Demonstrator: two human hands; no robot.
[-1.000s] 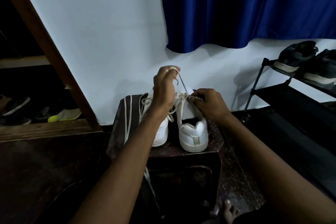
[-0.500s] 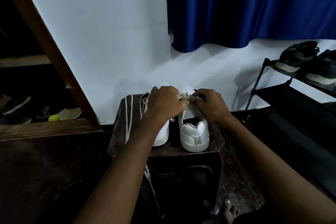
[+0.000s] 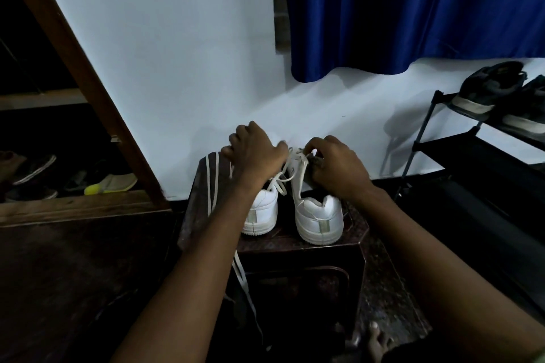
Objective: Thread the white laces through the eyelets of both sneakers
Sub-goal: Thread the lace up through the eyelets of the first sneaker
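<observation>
Overhead, a white wall (image 3: pixel 165 53) fills the far side, with a blue curtain (image 3: pixel 413 9) hanging over its right part. At the left a brown wooden frame (image 3: pixel 73 68) slants down past a dark shelf with several shoes (image 3: pixel 110 184) on it. On the right stands a black shoe rack (image 3: pixel 472 150) carrying dark shoes (image 3: pixel 489 88).

Near the middle, a dark worktop (image 3: pixel 354 221) holds two white sneakers side by side, heels toward the camera. The left sneaker (image 3: pixel 261 212) is partly hidden by the left forearm; the right sneaker (image 3: pixel 320 219) sits just beside it.

The left hand (image 3: pixel 255 150) hovers over the left sneaker with fingers curled; whether it grips anything I cannot tell. The right hand (image 3: pixel 336 162) rests on the right sneaker's top, its fingertips pinching the white lace (image 3: pixel 295 156) near the upper eyelets. Loose ends of that lace fall between the two sneakers.

A second white lace (image 3: pixel 214 180) lies over the left edge of the worktop and hangs down its near side. Toes of a bare foot (image 3: pixel 376 342) show on the floor at the bottom.
</observation>
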